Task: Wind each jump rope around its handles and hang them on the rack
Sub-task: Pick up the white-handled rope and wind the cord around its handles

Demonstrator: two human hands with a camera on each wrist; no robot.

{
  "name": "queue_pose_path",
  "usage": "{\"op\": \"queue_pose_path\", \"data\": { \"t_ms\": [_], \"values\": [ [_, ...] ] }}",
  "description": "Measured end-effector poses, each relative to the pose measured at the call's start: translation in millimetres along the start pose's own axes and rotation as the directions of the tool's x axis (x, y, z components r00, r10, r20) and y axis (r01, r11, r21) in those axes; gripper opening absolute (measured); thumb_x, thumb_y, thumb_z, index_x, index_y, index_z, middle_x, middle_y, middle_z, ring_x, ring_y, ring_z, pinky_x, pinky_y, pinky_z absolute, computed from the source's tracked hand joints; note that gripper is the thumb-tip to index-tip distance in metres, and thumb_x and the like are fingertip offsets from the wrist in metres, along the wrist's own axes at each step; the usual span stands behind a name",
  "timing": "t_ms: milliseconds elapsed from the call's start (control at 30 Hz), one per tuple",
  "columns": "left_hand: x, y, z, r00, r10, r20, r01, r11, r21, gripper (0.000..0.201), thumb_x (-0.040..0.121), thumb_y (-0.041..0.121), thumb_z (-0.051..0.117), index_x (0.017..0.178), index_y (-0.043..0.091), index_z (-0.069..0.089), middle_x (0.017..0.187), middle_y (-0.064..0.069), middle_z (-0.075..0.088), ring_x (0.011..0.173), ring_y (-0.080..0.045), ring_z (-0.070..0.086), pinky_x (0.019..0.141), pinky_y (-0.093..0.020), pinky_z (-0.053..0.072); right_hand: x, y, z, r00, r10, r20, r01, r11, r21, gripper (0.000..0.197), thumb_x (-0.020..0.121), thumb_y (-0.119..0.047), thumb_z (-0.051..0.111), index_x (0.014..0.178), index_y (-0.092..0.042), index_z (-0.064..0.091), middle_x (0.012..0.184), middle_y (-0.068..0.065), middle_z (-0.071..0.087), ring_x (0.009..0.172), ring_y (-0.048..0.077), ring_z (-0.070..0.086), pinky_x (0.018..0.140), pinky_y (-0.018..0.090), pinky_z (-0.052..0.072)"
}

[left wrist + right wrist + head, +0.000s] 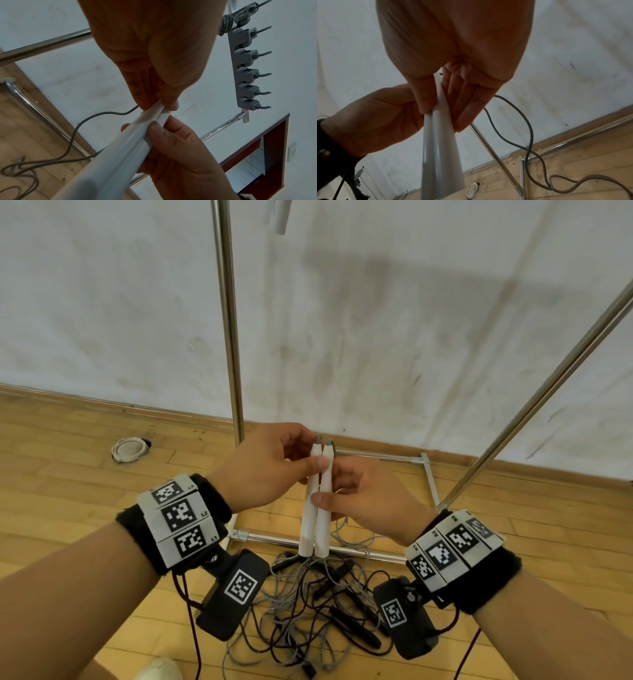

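Left hand (267, 470) and right hand (363, 501) pinching paired white handles (317, 501), rack pole (231, 337) behind

The white blocks with black square patterns on the black left wristband (178, 513) are showing tiny labels, L3, L2 and L1. The same kind of blocks on the black right wristband (452, 546) are showing tiny marks too small to read.
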State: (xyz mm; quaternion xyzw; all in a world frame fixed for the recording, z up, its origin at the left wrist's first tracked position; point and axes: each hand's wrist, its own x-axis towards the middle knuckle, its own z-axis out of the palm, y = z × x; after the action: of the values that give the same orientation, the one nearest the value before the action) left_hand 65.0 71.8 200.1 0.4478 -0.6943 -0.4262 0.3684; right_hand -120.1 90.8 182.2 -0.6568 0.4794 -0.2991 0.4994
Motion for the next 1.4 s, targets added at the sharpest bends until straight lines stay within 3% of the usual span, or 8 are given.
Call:
{"op": "queue_pose_path", "data": {
  "t_ms": [400, 533, 833, 1000, 1133, 1200, 1300, 1400],
  "values": [
    [0.1, 3.3, 8.9, 0.997, 0.069, -0.021, -0.064, 0.978, 0.197, 0.026, 0.095, 0.041, 0.057, 0.115, 0.024, 0.064, 0.097, 0.016, 0.070, 0.089, 0.007, 0.064, 0.071, -0.006, 0.048, 1.2, -8.3, -10.8, 0.987, -0.108, -0.115, 0.120, 0.988, 0.102, 0.017, 0.085, -0.009, 0.074, 0.100, -0.005, 0.072, 0.088, 0.011, 0.077, 0.082, 0.026, 0.075, 0.072, 0.042, 0.061],
    [-6.0, 5.6, 15.1, 0.982, -0.001, 0.190, -0.036, 0.982, 0.187, 0.040, 0.093, 0.056, 0.040, 0.115, 0.029, 0.058, 0.097, 0.011, 0.069, 0.084, -0.002, 0.066, 0.073, -0.023, 0.055, 4.8, -17.0, -24.6, 0.947, -0.133, -0.292, 0.206, 0.949, 0.238, 0.012, 0.085, -0.007, 0.073, 0.096, -0.003, 0.070, 0.086, 0.012, 0.076, 0.080, 0.028, 0.075, 0.066, 0.035, 0.060],
    [-7.0, 11.4, 21.4, 0.979, 0.001, 0.205, -0.014, 0.998, 0.059, 0.008, 0.101, 0.029, 0.049, 0.098, 0.025, 0.055, 0.073, 0.006, 0.064, 0.061, -0.006, 0.060, 0.063, -0.029, 0.053, 1.9, -23.3, -24.3, 0.919, -0.142, -0.367, 0.278, 0.895, 0.350, 0.013, 0.086, -0.007, 0.072, 0.097, -0.001, 0.068, 0.090, 0.017, 0.075, 0.085, 0.032, 0.074, 0.069, 0.038, 0.061],
    [-6.6, 17.2, 8.7, 0.982, -0.008, 0.189, -0.009, 0.996, 0.088, 0.016, 0.102, 0.025, 0.047, 0.089, 0.021, 0.055, 0.065, 0.010, 0.061, 0.056, -0.003, 0.055, 0.059, -0.023, 0.048, -5.1, -21.1, -43.0, 0.958, -0.169, -0.233, 0.202, 0.972, 0.122, 0.015, 0.083, -0.014, 0.077, 0.096, -0.009, 0.072, 0.083, 0.009, 0.076, 0.078, 0.023, 0.075, 0.063, 0.030, 0.058],
    [-10.2, 19.6, -2.0, 0.978, -0.018, 0.208, -0.006, 0.993, 0.119, 0.015, 0.102, 0.026, 0.048, 0.093, 0.017, 0.055, 0.071, 0.005, 0.062, 0.060, -0.006, 0.057, 0.063, -0.031, 0.048, -6.6, -10.1, -64.3, 0.868, -0.214, -0.448, 0.135, 0.970, -0.201, 0.025, 0.076, -0.023, 0.083, 0.067, -0.017, 0.060, 0.056, -0.003, 0.060, 0.049, 0.013, 0.053, 0.050, 0.023, 0.043],
    [-12.8, 21.0, -4.2, 0.968, -0.006, 0.250, -0.022, 0.994, 0.108, 0.012, 0.102, 0.027, 0.048, 0.096, 0.020, 0.055, 0.075, 0.004, 0.064, 0.063, -0.007, 0.059, 0.064, -0.034, 0.050, -3.9, -5.3, -67.7, 0.813, -0.278, -0.511, 0.139, 0.946, -0.294, 0.030, 0.073, -0.030, 0.084, 0.073, -0.026, 0.054, 0.065, -0.006, 0.052, 0.056, 0.009, 0.044, 0.053, 0.019, 0.041],
    [-16.1, 22.2, -4.6, 0.951, 0.041, 0.305, -0.062, 0.996, 0.060, 0.009, 0.102, 0.028, 0.048, 0.098, 0.028, 0.056, 0.077, 0.003, 0.065, 0.066, -0.010, 0.060, 0.065, -0.033, 0.052, -1.7, 1.5, -62.8, 0.889, -0.273, -0.369, 0.155, 0.936, -0.317, 0.025, 0.081, -0.034, 0.077, 0.089, -0.047, 0.058, 0.097, -0.004, 0.058, 0.082, 0.006, 0.057, 0.075, 0.023, 0.049],
    [-16.4, 20.0, -5.7, 0.959, 0.063, 0.277, -0.083, 0.995, 0.062, 0.015, 0.102, 0.029, 0.047, 0.097, 0.019, 0.057, 0.077, 0.005, 0.064, 0.067, -0.012, 0.060, 0.065, -0.040, 0.053, -2.0, 5.9, -58.9, 0.938, -0.211, -0.276, 0.122, 0.944, -0.305, 0.003, 0.092, -0.037, 0.062, 0.092, -0.035, 0.064, 0.092, 0.003, 0.066, 0.090, 0.018, 0.065, 0.087, 0.041, 0.053]
  ]
}}
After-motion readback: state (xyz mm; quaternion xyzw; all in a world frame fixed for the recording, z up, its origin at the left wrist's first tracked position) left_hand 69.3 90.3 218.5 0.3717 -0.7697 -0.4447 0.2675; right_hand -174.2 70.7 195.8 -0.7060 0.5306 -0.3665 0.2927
